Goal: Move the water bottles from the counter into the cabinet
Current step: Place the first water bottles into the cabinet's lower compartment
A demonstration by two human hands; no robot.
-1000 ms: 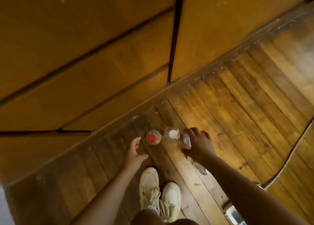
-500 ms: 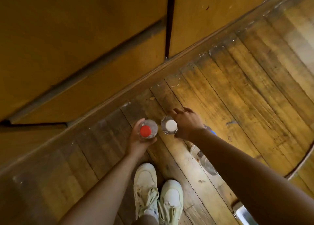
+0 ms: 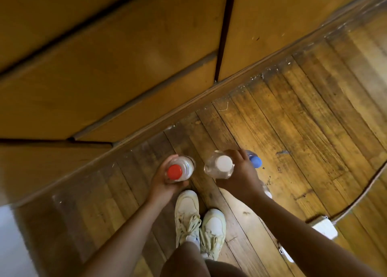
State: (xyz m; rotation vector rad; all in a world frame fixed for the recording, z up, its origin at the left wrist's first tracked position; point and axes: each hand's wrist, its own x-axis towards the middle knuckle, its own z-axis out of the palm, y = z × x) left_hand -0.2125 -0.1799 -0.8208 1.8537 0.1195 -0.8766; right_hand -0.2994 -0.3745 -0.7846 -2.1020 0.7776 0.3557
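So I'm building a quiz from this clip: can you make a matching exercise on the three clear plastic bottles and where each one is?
Column 1:
1. clear plastic bottle with red cap
2. clear plastic bottle with white cap
3. clear plastic bottle with blue cap

Column 2:
A. right hand, nearer the cabinet side
B. left hand
C. right hand, on its outer side

Pairs: 1-B, 2-A, 3-C

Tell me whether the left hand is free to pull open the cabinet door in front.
Probably not: the left hand grips the red-capped bottle, and the right hand holds the white-capped bottle and blue-capped bottle. The cabinet door looks shut.
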